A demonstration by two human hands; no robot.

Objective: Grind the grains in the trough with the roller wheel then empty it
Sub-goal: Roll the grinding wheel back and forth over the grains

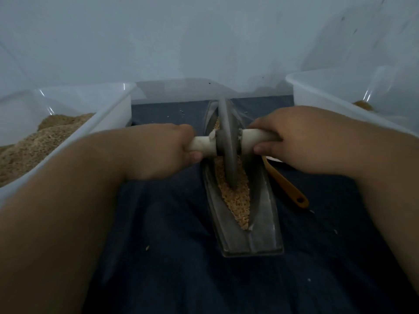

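A long, boat-shaped metal trough [264, 234] lies on a dark blue cloth, running away from me. Tan grains [238, 198] fill its groove. A grey roller wheel [229, 141] stands upright in the groove near the middle, its rim sunk into the grains. A white axle handle [204, 145] runs through the wheel's hub. My left hand [163, 150] grips the left end of the handle. My right hand [292, 138] grips the right end, fingers curled over it and thumb under.
A white plastic tub [108, 109] on the left holds a heap of tan grain. Another white tub [317, 87] stands at the back right with a little brownish material. An orange spatula [288, 184] lies right of the trough. Loose grains dot the dark cloth [170, 245].
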